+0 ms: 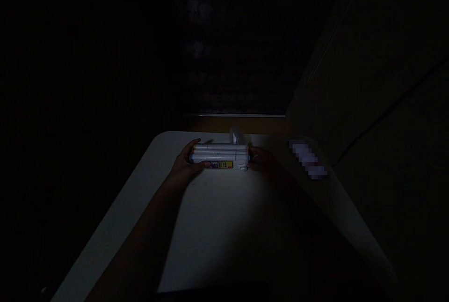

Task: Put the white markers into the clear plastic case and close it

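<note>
Near the far end of the white table lies a clear pack of white marker-like sticks (220, 156), set crosswise with coloured bits at its ends. A yellow and purple label shows on its near side. My left hand (187, 164) is closed around the left end, thumb along the front and fingers behind. At the opposite end my right hand (261, 158), mostly in shadow, grips the pack with its fingertips. A loose piece of clear plastic (235, 136) sticks up behind the pack.
The white table (203, 227) narrows away from me, with a rounded far left corner. On its right side lies a blurred-out phone-like object (308, 159). A dark cable (386, 114) crosses the wall at right. Most surroundings are too dark to make out.
</note>
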`<move>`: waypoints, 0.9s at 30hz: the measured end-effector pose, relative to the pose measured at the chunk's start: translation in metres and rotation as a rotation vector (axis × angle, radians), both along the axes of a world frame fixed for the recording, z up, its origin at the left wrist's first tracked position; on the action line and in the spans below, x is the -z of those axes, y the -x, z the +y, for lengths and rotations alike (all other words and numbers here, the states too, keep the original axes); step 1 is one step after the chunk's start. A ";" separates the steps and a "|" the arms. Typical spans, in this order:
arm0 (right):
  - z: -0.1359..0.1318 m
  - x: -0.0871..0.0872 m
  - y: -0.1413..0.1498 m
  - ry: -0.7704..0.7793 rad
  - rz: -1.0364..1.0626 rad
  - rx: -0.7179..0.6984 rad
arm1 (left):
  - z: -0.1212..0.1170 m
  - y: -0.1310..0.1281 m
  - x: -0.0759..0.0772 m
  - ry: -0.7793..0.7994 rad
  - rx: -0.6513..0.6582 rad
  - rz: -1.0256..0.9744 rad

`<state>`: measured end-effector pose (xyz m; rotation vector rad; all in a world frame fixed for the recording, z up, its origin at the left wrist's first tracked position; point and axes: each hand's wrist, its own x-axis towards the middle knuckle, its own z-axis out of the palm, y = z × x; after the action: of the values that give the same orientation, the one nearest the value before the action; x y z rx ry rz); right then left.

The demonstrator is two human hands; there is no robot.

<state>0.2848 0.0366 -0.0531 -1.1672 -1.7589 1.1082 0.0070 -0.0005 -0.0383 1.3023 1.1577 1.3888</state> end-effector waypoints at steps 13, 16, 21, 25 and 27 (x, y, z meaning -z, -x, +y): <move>-0.003 -0.006 -0.001 -0.020 0.005 -0.045 | 0.000 -0.001 0.001 -0.023 0.010 -0.044; -0.002 -0.006 -0.003 -0.022 0.011 -0.049 | 0.000 -0.001 0.001 -0.036 0.015 -0.048; -0.001 -0.011 -0.010 -0.042 0.006 -0.069 | 0.001 0.001 0.002 -0.038 -0.013 -0.010; -0.003 -0.017 -0.011 -0.065 -0.016 -0.093 | 0.000 0.000 0.002 -0.041 -0.027 -0.015; -0.004 -0.018 -0.009 -0.080 -0.024 -0.098 | 0.000 0.000 0.002 -0.042 -0.020 -0.019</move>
<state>0.2940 0.0322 -0.0353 -1.0596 -1.8788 1.0747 0.0071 -0.0002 -0.0406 1.3073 1.1373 1.4438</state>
